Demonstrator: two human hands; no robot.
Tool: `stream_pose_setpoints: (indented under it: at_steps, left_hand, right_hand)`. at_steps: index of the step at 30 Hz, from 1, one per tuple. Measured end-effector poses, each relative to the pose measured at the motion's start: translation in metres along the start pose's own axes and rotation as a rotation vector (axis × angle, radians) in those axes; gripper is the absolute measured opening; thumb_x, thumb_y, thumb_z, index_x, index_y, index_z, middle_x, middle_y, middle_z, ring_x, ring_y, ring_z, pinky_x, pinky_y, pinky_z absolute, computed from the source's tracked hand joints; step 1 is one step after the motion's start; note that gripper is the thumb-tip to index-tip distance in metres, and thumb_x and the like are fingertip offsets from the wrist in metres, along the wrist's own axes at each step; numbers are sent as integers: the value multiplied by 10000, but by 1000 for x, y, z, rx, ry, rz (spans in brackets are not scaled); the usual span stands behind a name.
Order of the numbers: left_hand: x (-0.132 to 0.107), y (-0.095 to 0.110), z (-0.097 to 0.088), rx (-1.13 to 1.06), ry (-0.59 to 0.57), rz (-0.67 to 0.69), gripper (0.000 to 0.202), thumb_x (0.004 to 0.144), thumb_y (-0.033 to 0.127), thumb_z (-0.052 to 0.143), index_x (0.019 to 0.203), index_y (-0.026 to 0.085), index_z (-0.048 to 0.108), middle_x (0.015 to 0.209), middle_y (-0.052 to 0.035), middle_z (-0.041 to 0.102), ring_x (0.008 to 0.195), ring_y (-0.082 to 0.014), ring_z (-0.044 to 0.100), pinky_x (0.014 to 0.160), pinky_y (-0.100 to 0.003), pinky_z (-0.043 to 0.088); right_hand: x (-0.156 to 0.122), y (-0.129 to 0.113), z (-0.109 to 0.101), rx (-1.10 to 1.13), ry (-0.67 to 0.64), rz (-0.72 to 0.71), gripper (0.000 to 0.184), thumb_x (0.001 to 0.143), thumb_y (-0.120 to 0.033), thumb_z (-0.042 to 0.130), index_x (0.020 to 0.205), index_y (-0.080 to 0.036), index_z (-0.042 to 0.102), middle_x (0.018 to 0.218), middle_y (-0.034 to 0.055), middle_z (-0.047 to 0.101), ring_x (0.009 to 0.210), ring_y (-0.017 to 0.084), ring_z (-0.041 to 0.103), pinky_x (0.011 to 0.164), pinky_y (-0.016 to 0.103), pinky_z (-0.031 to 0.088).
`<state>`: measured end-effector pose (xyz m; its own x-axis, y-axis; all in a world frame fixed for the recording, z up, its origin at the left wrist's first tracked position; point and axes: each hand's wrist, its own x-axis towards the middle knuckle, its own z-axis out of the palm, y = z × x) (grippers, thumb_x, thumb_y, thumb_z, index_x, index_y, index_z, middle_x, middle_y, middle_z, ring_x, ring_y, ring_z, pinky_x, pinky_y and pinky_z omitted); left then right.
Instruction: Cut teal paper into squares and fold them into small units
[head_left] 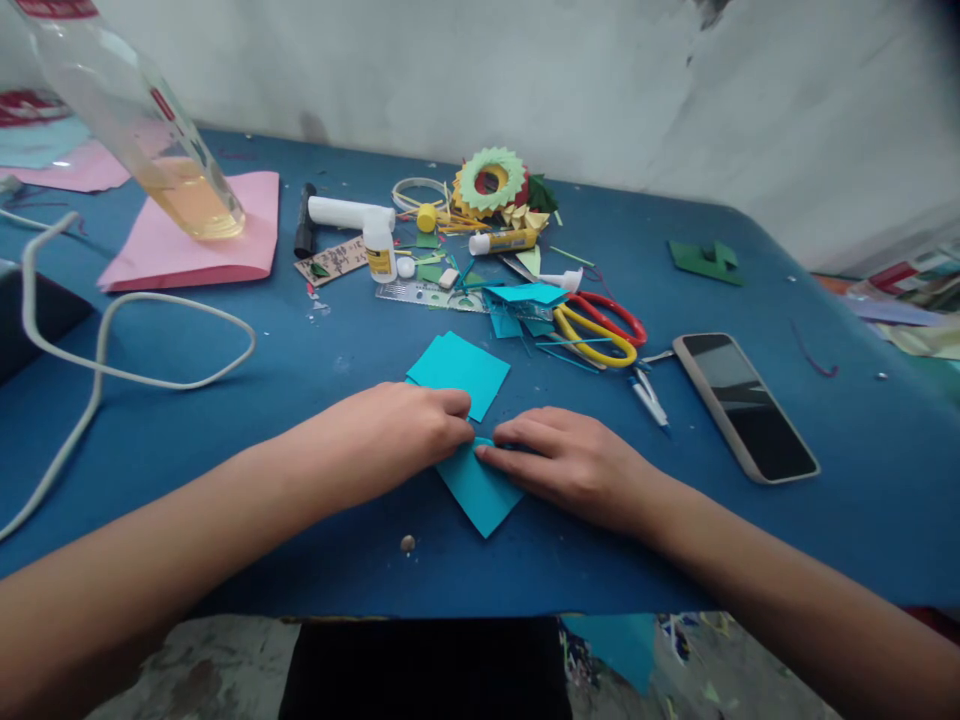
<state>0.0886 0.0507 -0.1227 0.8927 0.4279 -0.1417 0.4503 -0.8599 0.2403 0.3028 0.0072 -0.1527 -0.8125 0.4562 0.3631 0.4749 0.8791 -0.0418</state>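
One blue table (322,560) is stretching beneath the fingers of the left hand (409,425) and right hand (581,460). One bottle (187,190) is standing well beyond the left fingers, one phone (750,405) is lying right of the right ones, and one pair of scissors (639,332) is resting past those. Beyond the left fingertips, turquoise sheets (465,365) are overlapping (I'm losing count of the layers). One turquoise square (484,500) is lying under the fingertips, a corner pointing at the table's near edge, its diagonal running front to back. The left fingers are curling narrowly at it, whether pinching I can't tell; the right ones, slightly parted, are touching it.
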Motion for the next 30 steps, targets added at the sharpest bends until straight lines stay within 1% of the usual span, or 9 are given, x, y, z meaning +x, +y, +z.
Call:
stream_pose_setpoints:
  at_steps: [3,5,9,12,16,23,26,30]
  left_hand:
    - [0,4,-5,40,-68,-14,183,857,117,460,858,181,632,894,-34,594,653,-128,590,543,-239,380]
    - [0,8,-6,77,-92,-24,169,839,102,484,872,185,627,894,-32,593,658,-132,587,527,-238,368]
    - [-1,16,-5,175,-113,-41,120,812,101,528,845,158,628,827,-45,585,616,-150,554,437,-257,279]
    - [-1,18,-3,186,-96,-63,113,832,141,522,820,161,633,781,-41,579,577,-135,528,417,-266,226]
    - [-2,18,-4,165,-75,-78,148,863,186,496,894,195,641,780,-26,582,610,-140,559,439,-259,257]
    - [-2,17,-7,141,-116,-100,180,861,165,502,969,210,639,817,-26,605,673,-161,588,479,-245,312]
    - [-2,17,-7,139,-113,-100,181,861,165,502,967,211,641,811,-23,610,667,-161,588,474,-248,303]
    - [-3,19,-5,168,-96,-94,170,864,178,496,926,197,652,785,-25,621,629,-149,577,446,-254,244]
  right_hand:
    - [2,-1,-2,-14,-20,-6,256,924,-141,397,1015,-118,635,880,92,675,760,180,608,652,310,508]
    - [3,-2,-3,-33,-40,-11,274,935,-146,373,1020,-122,633,898,90,679,782,178,611,651,308,509]
    - [4,-3,-4,-53,-74,-50,323,947,-129,321,987,-118,641,1007,88,681,904,190,601,679,314,519]
    - [4,-2,-3,-25,-84,-51,305,940,-120,340,985,-110,641,1048,77,680,950,201,595,703,327,528]
    - [2,1,-1,38,-52,-42,282,939,-129,360,999,-111,635,1029,73,690,969,186,596,763,318,531]
    - [1,3,0,78,0,-50,258,922,-111,391,987,-75,638,1021,88,694,952,197,607,793,316,532]
    - [2,4,0,76,6,-45,267,927,-121,381,978,-87,641,1013,78,697,945,191,609,799,310,524]
    - [3,2,0,57,6,-51,268,926,-122,381,957,-90,645,1009,72,700,937,185,605,775,297,507]
